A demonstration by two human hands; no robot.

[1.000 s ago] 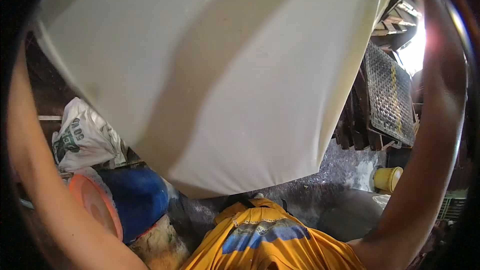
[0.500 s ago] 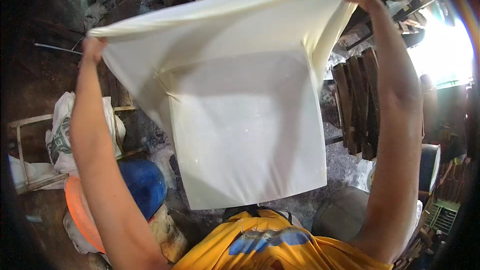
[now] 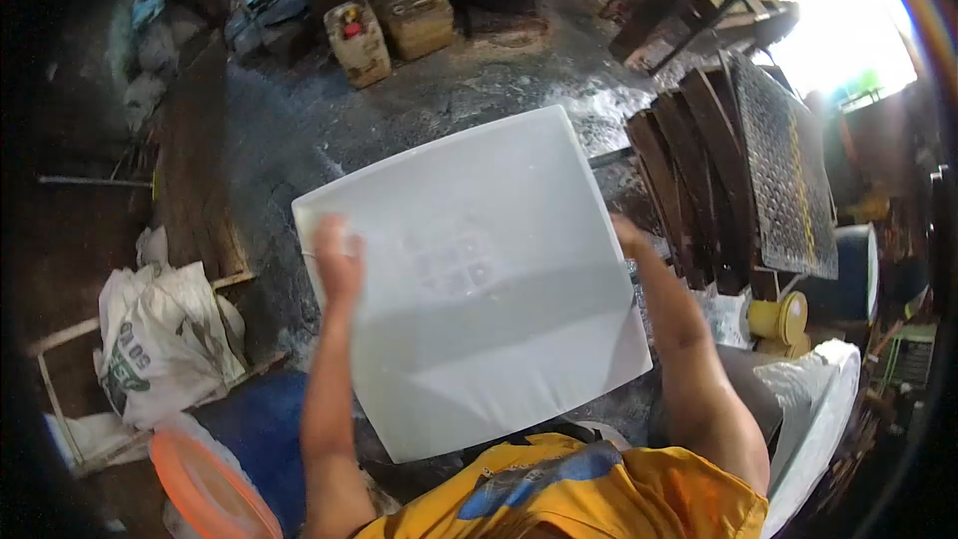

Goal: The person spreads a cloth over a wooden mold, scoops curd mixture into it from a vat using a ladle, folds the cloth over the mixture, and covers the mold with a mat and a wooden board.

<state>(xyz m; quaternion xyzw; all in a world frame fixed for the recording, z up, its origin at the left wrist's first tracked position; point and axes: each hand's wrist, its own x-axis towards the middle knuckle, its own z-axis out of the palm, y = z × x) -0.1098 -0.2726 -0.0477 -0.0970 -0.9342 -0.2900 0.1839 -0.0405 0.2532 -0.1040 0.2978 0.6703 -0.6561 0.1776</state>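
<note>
A large white cloth (image 3: 499,339) lies spread in a square in front of my body, tilted, with a faint grid-like mark near its middle. What supports it underneath is hidden. My left hand (image 3: 339,260) is over the cloth's upper left part, smeared by motion, so its fingers are unclear. At the right edge is my right hand (image 3: 629,237), touching or just beside the cloth; its fingers are mostly hidden.
Brown slatted boards (image 3: 689,180) and a textured dark panel (image 3: 788,180) stand at right. Two jerrycans (image 3: 419,22) sit on the wet floor ahead. At left are a white sack (image 3: 165,344), a blue drum (image 3: 264,429) and an orange-rimmed tub (image 3: 215,484).
Both hands have come down and inward from high, wide positions. The far part of the cloth, held up by its corners before, now lies down over the square.
</note>
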